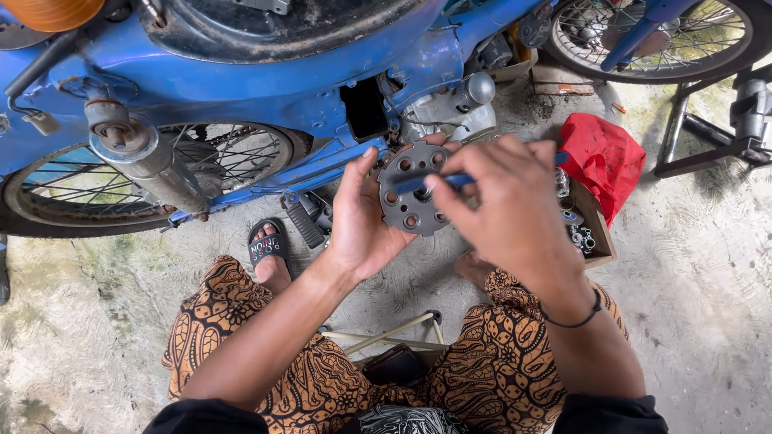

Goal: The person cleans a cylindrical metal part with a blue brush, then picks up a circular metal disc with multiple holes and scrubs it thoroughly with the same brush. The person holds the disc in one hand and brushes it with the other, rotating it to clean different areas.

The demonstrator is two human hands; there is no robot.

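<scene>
The left hand (362, 221) grips a round grey metal plate (412, 190) by its edge. The right hand (503, 205), just beside it, pinches a blue-handled tool (442, 182) against the plate's centre. A blue motorcycle (241, 88) stands beyond both hands.

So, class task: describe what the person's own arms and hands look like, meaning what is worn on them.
Both forearms are bare, with black sleeves pushed up near the elbows. The right hand has a thin black band around its wrist. The left hand wears nothing; no gloves or rings show.
</scene>
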